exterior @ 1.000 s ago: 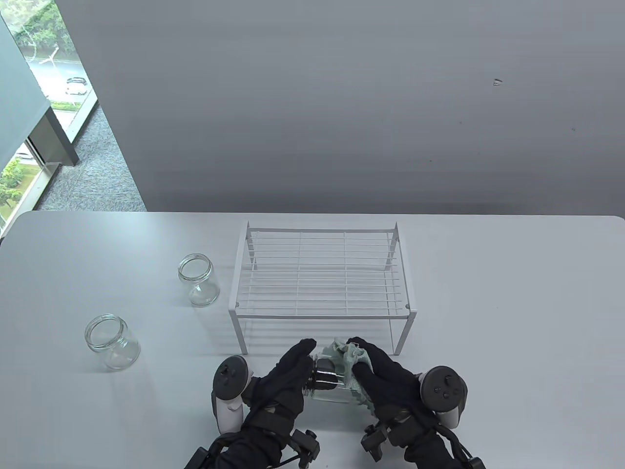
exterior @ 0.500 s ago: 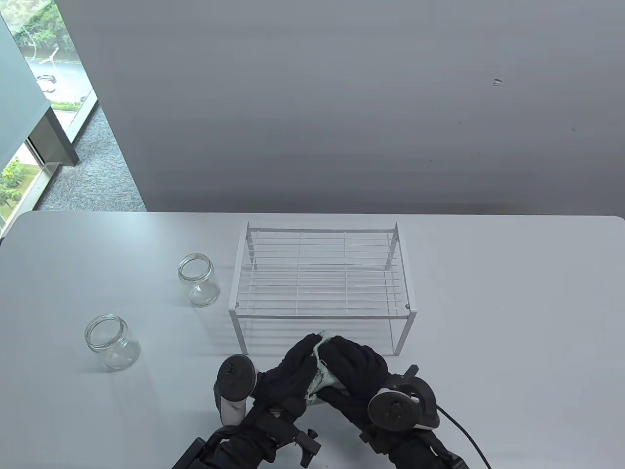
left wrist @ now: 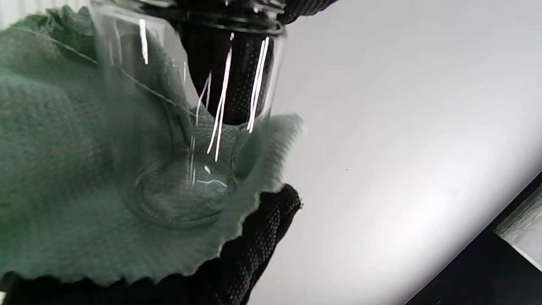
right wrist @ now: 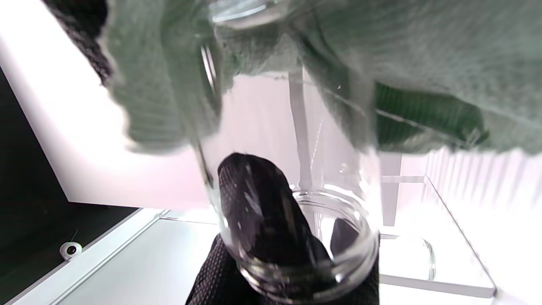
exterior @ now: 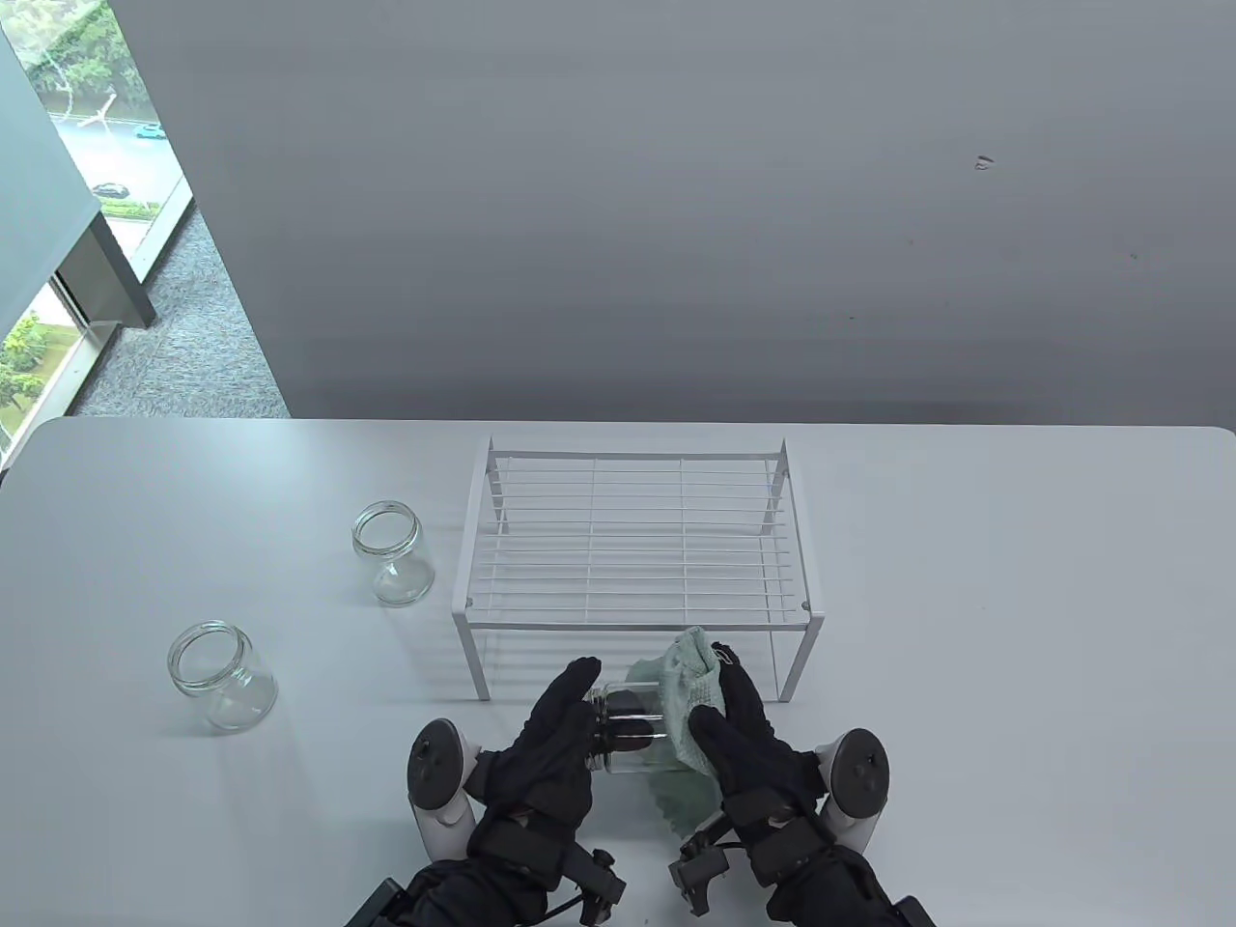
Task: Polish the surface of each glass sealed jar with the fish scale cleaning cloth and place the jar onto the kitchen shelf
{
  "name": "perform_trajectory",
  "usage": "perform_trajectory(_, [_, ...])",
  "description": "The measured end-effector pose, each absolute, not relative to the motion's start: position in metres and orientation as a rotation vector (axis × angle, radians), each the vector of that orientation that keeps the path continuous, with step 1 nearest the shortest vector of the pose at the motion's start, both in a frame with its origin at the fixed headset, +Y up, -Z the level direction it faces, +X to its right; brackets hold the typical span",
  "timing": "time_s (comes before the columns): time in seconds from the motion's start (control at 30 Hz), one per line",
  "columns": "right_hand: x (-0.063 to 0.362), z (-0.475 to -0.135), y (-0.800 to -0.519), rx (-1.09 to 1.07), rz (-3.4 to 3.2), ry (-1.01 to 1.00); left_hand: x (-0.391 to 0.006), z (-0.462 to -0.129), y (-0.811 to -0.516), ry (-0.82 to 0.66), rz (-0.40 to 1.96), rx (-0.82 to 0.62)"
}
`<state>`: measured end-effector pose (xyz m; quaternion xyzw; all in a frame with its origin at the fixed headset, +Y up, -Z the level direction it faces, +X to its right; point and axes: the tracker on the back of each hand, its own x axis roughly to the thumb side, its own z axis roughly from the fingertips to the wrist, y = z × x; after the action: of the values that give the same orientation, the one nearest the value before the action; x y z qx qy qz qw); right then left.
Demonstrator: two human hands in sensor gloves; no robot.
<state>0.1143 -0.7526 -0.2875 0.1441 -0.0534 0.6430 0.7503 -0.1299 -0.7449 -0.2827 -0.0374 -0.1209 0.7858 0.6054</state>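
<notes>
Three glass jars show in the table view: two stand upright and uncovered on the white table (exterior: 966, 579) to the left of the wire shelf (exterior: 632, 541), the far jar (exterior: 391, 550) near the shelf's left legs and the near jar (exterior: 220, 676) well apart from it toward the table's left edge, while the held jar (exterior: 628, 729) lies on its side between both hands just in front of the shelf, above the tabletop. The left hand (exterior: 555, 748) grips this jar at its mouth; the right wrist view shows a gloved finger (right wrist: 258, 212) reaching inside the open neck, with the rest of the hand around the rim. The right hand (exterior: 748, 748) presses the green cloth (exterior: 681, 715) against the jar's base and side, fingers curled around the fabric, so the cloth sits between palm and glass. In the left wrist view the cloth cups the round base of the jar, its scalloped edge hanging below, and the black glove shows beneath it. Part of the cloth bunches up above the right fingertips, beside the shelf's front right leg, and another part hangs down toward the table
</notes>
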Motion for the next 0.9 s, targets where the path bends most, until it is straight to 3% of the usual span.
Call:
perform_trajectory(0.17, [0.112,-0.282,-0.751,0.257,1.286,-0.146,-0.127,-0.281,-0.746,-0.294,1.879,-0.135])
perform_trajectory(0.37, [0.122,-0.278,-0.736,0.316,1.35,-0.348,-0.112,-0.279,-0.739,-0.458,1.812,-0.288])
perform_trajectory(0.57, [0.115,-0.274,-0.737,0.311,1.31,-0.357,-0.122,-0.278,-0.735,-0.39,1.848,-0.145])
perform_trajectory(0.9, [0.087,-0.272,-0.753,0.298,1.355,-0.076,-0.118,-0.278,-0.733,-0.441,1.819,-0.083])
